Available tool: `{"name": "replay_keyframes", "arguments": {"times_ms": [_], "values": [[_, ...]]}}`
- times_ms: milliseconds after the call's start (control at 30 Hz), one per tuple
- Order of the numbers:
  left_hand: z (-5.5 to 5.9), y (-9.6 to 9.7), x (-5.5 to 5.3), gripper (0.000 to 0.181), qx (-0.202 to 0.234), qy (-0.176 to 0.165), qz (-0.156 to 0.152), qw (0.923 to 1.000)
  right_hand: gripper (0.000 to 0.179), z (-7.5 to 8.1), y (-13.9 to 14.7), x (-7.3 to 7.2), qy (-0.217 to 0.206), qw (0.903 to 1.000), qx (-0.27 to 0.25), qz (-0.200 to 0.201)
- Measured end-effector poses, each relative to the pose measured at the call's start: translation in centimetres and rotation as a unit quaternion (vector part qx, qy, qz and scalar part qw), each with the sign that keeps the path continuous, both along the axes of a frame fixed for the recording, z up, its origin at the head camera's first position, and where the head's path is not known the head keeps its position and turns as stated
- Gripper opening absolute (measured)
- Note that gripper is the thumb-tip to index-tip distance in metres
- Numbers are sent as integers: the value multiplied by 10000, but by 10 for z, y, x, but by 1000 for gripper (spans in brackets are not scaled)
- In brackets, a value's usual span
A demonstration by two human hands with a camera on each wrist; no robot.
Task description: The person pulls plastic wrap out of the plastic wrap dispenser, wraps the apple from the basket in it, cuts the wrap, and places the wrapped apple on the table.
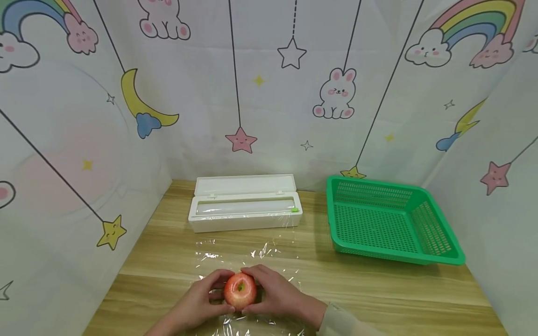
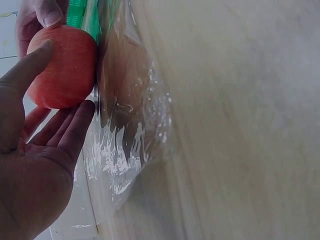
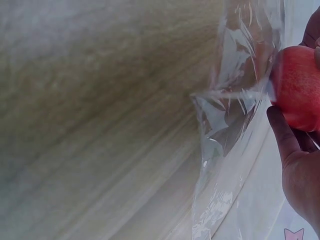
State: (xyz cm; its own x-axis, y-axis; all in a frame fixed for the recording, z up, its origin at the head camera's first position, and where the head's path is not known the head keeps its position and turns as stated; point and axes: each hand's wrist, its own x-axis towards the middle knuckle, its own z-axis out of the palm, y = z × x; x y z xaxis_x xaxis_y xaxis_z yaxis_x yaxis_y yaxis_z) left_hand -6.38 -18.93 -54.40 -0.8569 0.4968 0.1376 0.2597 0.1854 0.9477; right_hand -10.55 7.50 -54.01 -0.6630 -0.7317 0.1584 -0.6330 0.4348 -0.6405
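A red apple (image 1: 240, 291) with its stem end up is held between both hands, low in the head view. My left hand (image 1: 204, 298) grips its left side, thumb at the near edge and fingers at the far edge. From the right, my right hand (image 1: 275, 291) grips it the same way. Clear plastic wrap (image 1: 210, 255) lies spread on the table beneath the apple and hands. In the left wrist view the apple (image 2: 65, 67) is at or just above the shiny wrap (image 2: 117, 160); whether it touches I cannot tell.
Behind the hands stands a white cling-film box (image 1: 245, 223), lid raised, a roll inside and a small green slider on its front edge. A green plastic basket (image 1: 378, 228) sits at the right. The wooden table (image 1: 138, 261) is bordered by white printed cloth walls.
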Motion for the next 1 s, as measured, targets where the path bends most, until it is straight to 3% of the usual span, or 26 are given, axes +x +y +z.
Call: {"name": "replay_keyframes", "arguments": {"times_ms": [333, 533, 1000], "values": [[-2, 0, 0, 65, -51, 120, 21, 9999, 86, 0, -1, 0, -37, 10000, -22, -27], [-1, 0, 1, 66, -117, 28, 81, 9999, 89, -2, -1, 2, -90, 9999, 0, -72], [-4, 1, 3, 74, 110, 229, 10, 9997, 97, -3, 6, 2, 38, 9998, 128, -177]]}}
